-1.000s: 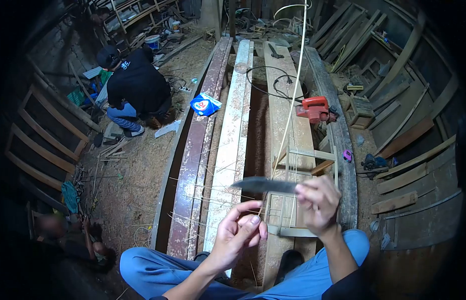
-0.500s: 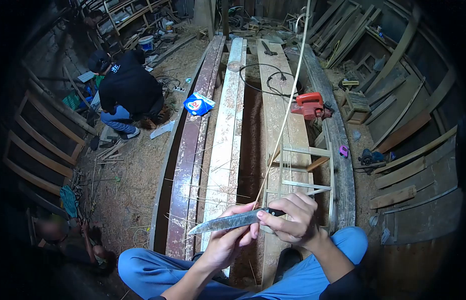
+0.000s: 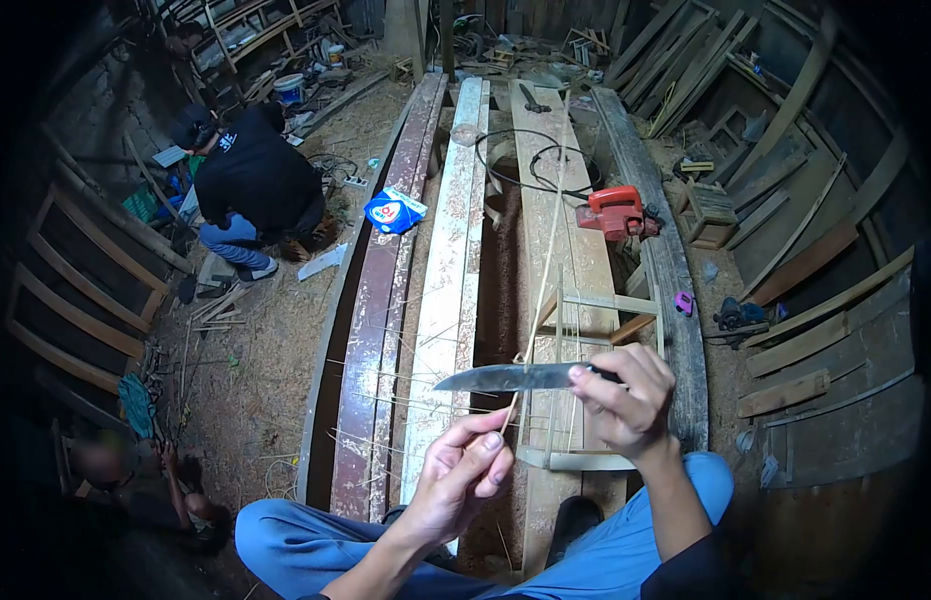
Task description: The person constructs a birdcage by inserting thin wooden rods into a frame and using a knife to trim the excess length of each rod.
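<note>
My left hand (image 3: pixel 461 474) pinches the near end of a long, thin, pale strip of wood or cane (image 3: pixel 538 315) between thumb and fingers. The strip runs away from me over the boards. In my right hand (image 3: pixel 630 402) is a knife (image 3: pixel 505 377), gripped by its dark handle, its blade pointing left. The blade lies across the strip, just beyond my left fingertips, and a small curl shows at its far edge. A slender wooden frame (image 3: pixel 610 301) stands on the boards behind my right hand. Several thin slivers lie on the boards to the left.
Long boards (image 3: pixel 447 265) with shavings stretch ahead. On them are a blue packet (image 3: pixel 393 211), a red power tool (image 3: pixel 615 213), a black cable (image 3: pixel 533 184) and a pink tape measure (image 3: pixel 683 303). A person in black (image 3: pixel 255 175) crouches at left; another sits lower left.
My right hand has moved up and right with the knife, whose blade has turned nearly level and slid along the strip away from my left hand. The strip's far end has dropped.
</note>
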`<state>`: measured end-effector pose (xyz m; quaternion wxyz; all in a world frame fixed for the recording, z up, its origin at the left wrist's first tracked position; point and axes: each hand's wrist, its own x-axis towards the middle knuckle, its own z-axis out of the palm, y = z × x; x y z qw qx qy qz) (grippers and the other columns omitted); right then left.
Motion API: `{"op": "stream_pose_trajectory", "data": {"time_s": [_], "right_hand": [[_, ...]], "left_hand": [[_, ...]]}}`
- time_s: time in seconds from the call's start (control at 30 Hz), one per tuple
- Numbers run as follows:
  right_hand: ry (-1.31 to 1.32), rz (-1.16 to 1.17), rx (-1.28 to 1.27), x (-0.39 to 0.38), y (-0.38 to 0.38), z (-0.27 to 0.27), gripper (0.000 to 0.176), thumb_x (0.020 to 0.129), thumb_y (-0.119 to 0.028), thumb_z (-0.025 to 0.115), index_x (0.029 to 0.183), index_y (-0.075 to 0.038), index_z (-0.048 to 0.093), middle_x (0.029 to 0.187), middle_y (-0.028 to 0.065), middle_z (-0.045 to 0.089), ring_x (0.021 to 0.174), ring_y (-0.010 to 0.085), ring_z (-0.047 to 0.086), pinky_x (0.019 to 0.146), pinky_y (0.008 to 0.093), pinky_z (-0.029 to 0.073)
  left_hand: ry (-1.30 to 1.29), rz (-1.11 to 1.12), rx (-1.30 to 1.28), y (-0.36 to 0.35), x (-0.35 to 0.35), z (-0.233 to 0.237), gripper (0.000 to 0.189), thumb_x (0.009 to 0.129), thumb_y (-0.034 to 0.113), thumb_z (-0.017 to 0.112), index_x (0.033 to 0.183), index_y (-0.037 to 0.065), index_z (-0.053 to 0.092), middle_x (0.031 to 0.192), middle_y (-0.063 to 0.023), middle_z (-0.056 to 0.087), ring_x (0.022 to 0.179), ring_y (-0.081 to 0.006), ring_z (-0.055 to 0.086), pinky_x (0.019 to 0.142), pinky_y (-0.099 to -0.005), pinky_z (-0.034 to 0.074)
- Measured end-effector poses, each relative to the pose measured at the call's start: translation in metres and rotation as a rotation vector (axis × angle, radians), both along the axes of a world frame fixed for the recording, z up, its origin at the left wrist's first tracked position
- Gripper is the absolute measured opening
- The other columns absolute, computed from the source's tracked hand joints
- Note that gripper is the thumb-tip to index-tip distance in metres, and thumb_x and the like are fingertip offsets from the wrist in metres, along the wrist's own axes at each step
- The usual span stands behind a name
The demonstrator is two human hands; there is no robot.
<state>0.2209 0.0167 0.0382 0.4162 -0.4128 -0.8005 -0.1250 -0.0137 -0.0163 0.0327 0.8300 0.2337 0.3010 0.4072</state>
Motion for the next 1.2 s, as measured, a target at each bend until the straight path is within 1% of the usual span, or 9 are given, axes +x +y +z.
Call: {"op": "stream_pose_trajectory", "data": {"time_s": [0.2, 0.23, 0.4, 0.47, 0.57, 0.77, 0.9, 0.97, 1.2], "right_hand": [[-0.028, 0.056, -0.058, -0.01, -0.01, 0.002, 0.032, 0.078, -0.014, 0.075, 0.108, -0.02, 0.068, 0.081, 0.0028, 0.064, 0.064, 0.0195, 0.058, 0.055, 0.0328, 0.043], [-0.04, 0.068, -0.05, -0.011, -0.011, 0.002, 0.033, 0.078, -0.017, 0.077, 0.109, -0.02, 0.068, 0.081, 0.0023, 0.063, 0.065, 0.0188, 0.058, 0.054, 0.0316, 0.043], [-0.047, 0.1, -0.071, -0.019, -0.017, 0.003, 0.035, 0.077, -0.021, 0.078, 0.111, -0.022, 0.067, 0.079, 0.0007, 0.061, 0.065, 0.0166, 0.058, 0.054, 0.0299, 0.043], [-0.064, 0.093, -0.077, -0.02, -0.018, 0.005, 0.036, 0.077, -0.021, 0.078, 0.111, -0.022, 0.067, 0.08, -0.0001, 0.062, 0.065, 0.0161, 0.058, 0.055, 0.0297, 0.042], [-0.067, 0.078, -0.067, -0.019, -0.019, 0.007, 0.036, 0.077, -0.022, 0.078, 0.111, -0.023, 0.068, 0.08, -0.0004, 0.062, 0.065, 0.0159, 0.058, 0.055, 0.0295, 0.043], [-0.078, 0.056, -0.046, -0.016, -0.02, 0.012, 0.033, 0.079, -0.023, 0.078, 0.111, -0.023, 0.068, 0.079, -0.0004, 0.062, 0.065, 0.0152, 0.058, 0.055, 0.0285, 0.042], [-0.056, 0.066, -0.036, -0.019, -0.02, 0.008, 0.033, 0.079, -0.022, 0.078, 0.111, -0.023, 0.068, 0.079, -0.0004, 0.061, 0.065, 0.0149, 0.058, 0.054, 0.0281, 0.042], [-0.044, 0.08, -0.043, -0.02, -0.02, 0.007, 0.033, 0.079, -0.022, 0.078, 0.11, -0.023, 0.068, 0.079, -0.0003, 0.061, 0.065, 0.0146, 0.058, 0.055, 0.0281, 0.042], [-0.073, 0.095, -0.066, -0.026, -0.024, 0.007, 0.031, 0.08, -0.022, 0.077, 0.109, -0.024, 0.068, 0.081, -0.0017, 0.062, 0.065, 0.0133, 0.058, 0.054, 0.0273, 0.041]], "left_hand": [[0.006, -0.009, -0.01, -0.001, 0.003, 0.004, 0.039, 0.101, 0.016, 0.054, 0.139, 0.008, 0.049, 0.064, -0.0026, 0.047, 0.053, -0.0089, 0.041, 0.051, -0.0228, 0.035], [-0.114, -0.035, 0.046, 0.0, -0.001, -0.003, 0.041, 0.103, 0.014, 0.051, 0.142, 0.005, 0.046, 0.08, -0.0056, 0.056, 0.062, -0.0096, 0.048, 0.052, -0.0226, 0.038], [0.049, 0.019, 0.101, -0.002, -0.003, -0.003, 0.048, 0.103, 0.015, 0.053, 0.147, 0.004, 0.041, 0.098, -0.0114, 0.067, 0.059, -0.0104, 0.05, 0.054, -0.0229, 0.043], [0.057, 0.032, 0.107, -0.001, 0.0, 0.002, 0.038, 0.101, 0.014, 0.056, 0.137, 0.0, 0.052, 0.103, -0.0122, 0.069, 0.059, -0.0089, 0.05, 0.053, -0.0225, 0.042], [0.157, 0.017, 0.206, 0.001, 0.001, -0.009, 0.034, 0.099, 0.015, 0.057, 0.127, -0.004, 0.058, 0.085, -0.0101, 0.066, 0.057, -0.0096, 0.05, 0.049, -0.0226, 0.038], [0.228, 0.067, 0.181, 0.0, 0.001, -0.009, 0.024, 0.096, 0.01, 0.058, 0.113, -0.005, 0.064, 0.08, -0.0084, 0.066, 0.06, -0.0073, 0.05, 0.053, -0.0211, 0.036], [0.179, 0.105, 0.152, -0.001, 0.002, -0.009, 0.022, 0.096, 0.011, 0.059, 0.112, -0.004, 0.064, 0.082, -0.009, 0.066, 0.062, -0.0062, 0.051, 0.054, -0.0204, 0.036], [0.165, 0.056, 0.215, -0.002, -0.002, -0.016, 0.033, 0.098, 0.009, 0.059, 0.13, 0.0, 0.059, 0.089, -0.007, 0.068, 0.067, -0.0047, 0.054, 0.059, -0.0185, 0.04], [0.09, 0.051, 0.198, -0.003, -0.003, -0.014, 0.029, 0.097, 0.004, 0.06, 0.125, -0.001, 0.061, 0.102, -0.0121, 0.07, 0.076, -0.0109, 0.061, 0.064, -0.0267, 0.051]]}}
